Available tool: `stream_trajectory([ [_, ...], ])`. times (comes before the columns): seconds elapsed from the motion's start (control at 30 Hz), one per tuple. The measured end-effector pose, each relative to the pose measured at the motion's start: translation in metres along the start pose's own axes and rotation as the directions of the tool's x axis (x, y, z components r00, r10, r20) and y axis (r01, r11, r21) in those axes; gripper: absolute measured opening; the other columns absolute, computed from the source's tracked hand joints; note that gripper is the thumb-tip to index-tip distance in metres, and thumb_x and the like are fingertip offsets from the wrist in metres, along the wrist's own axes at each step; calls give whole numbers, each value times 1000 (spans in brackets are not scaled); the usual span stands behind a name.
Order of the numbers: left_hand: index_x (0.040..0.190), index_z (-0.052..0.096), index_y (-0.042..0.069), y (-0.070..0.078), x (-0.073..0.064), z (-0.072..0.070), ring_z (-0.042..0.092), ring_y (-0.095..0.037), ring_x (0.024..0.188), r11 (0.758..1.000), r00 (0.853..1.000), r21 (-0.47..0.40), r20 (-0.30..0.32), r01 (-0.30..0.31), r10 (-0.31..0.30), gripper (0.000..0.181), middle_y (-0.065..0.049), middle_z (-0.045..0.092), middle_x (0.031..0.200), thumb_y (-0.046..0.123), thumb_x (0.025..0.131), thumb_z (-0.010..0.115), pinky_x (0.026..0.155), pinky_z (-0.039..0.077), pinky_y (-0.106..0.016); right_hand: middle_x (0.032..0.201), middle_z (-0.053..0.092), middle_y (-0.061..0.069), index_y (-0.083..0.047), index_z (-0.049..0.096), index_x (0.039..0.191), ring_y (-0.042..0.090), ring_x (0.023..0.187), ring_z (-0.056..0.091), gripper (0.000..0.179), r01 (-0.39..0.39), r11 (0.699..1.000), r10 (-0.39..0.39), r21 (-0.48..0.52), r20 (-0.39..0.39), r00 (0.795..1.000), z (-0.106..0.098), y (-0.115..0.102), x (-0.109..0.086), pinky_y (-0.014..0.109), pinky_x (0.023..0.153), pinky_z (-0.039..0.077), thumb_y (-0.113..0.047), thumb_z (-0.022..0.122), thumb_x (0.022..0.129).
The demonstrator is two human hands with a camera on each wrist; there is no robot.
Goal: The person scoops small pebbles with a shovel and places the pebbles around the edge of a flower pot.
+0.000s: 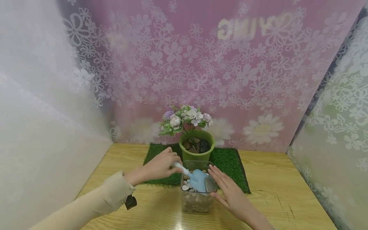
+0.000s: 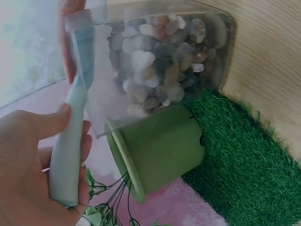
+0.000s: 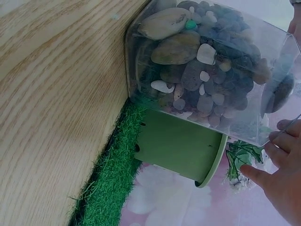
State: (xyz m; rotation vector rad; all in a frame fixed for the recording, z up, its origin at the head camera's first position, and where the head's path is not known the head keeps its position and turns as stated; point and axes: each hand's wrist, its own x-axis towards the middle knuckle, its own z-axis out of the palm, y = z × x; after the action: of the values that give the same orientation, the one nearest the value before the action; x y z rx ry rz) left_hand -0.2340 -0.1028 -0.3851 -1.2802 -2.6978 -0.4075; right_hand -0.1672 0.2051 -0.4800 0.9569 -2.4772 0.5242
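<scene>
Two hands are being held at one clear container [image 1: 196,209]. Left hand [image 1: 165,161]: being extended from the left, palm turned mostly down, one light-blue trowel [image 1: 198,179] being pinched by the handle in a narrow grip, thumb along one side and fingers behind. Right hand [image 1: 230,191]: being angled in from the right, fingers mostly straight and thumb spread, grip wide, fingertips being rested against the container's right rim. The trowel is being held tilted in the container's mouth, blade over many pebbles [image 1: 185,187], too many to be counted. One large grey stone [image 1: 210,184] is being shown at the blade's tip. The container is being supported by one wooden counter [image 1: 267,179]. Just behind it, one green pot [image 1: 195,157] is being carried by one turf mat [image 1: 228,163]; one bunch of flowers [image 1: 187,119] and at least two stones are being held inside the pot.
</scene>
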Motion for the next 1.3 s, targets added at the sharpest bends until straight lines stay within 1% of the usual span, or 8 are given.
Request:
stream_trajectory([
  [0.13,101,75,15,1,-5,4,33,-13,76,998,998,-38,-27,50,-51,20,4,68,94,34,92,74,70,32,-28,164,31,8,-15,29,161,20,149,33,78,-3,1000,3,-5,3,1000,0,0,0,28,119,27,-33,69,97],
  [0.23,101,75,17,1,-9,9,34,-13,77,998,995,-20,-72,61,-63,20,5,67,94,34,92,75,71,33,-30,165,31,8,-15,29,161,20,149,33,78,-7,1000,7,-4,5,1000,0,0,0,33,117,32,-33,69,97],
  [0.33,100,74,18,1,-12,15,35,-13,79,998,990,54,-137,45,-37,21,6,65,94,37,92,74,74,33,-32,165,31,8,-14,30,160,21,150,33,78,-8,1000,8,4,0,1000,0,0,-1,29,119,28,-33,70,96],
  [0.47,100,71,20,2,-15,21,36,-14,82,987,979,161,-205,8,26,23,7,61,92,42,93,70,76,30,-33,164,31,8,-15,29,161,21,150,32,78,-6,1000,6,10,-5,1000,-1,0,-1,21,120,18,-32,70,96],
  [0.57,101,70,21,2,-17,23,35,-15,83,981,971,194,-232,-6,52,23,7,58,91,43,94,68,76,28,-33,164,31,8,-15,29,161,21,150,32,78,-4,1000,4,7,-7,1000,0,0,-1,22,120,19,-32,70,96],
  [0.77,99,70,21,-1,-21,28,34,-14,82,987,962,161,-272,12,33,21,7,60,91,41,94,70,76,28,-32,164,31,8,-15,29,161,20,150,32,78,-1,1000,2,4,-5,1000,1,1,-1,29,118,28,-32,69,97],
  [0.97,98,71,21,-1,-23,31,34,-13,82,992,959,121,-283,39,-4,19,8,62,92,39,93,71,76,27,-32,165,31,8,-15,29,161,21,150,32,78,3,1000,-3,9,-8,1000,2,1,-1,20,121,15,-32,69,97],
  [1.3,99,72,20,4,-23,32,37,-14,84,994,958,86,-283,68,-41,20,7,65,95,39,91,73,78,30,-33,164,32,9,-14,29,161,21,150,32,77,6,1000,-6,14,-17,1000,1,0,-1,14,119,8,-32,69,97],
])
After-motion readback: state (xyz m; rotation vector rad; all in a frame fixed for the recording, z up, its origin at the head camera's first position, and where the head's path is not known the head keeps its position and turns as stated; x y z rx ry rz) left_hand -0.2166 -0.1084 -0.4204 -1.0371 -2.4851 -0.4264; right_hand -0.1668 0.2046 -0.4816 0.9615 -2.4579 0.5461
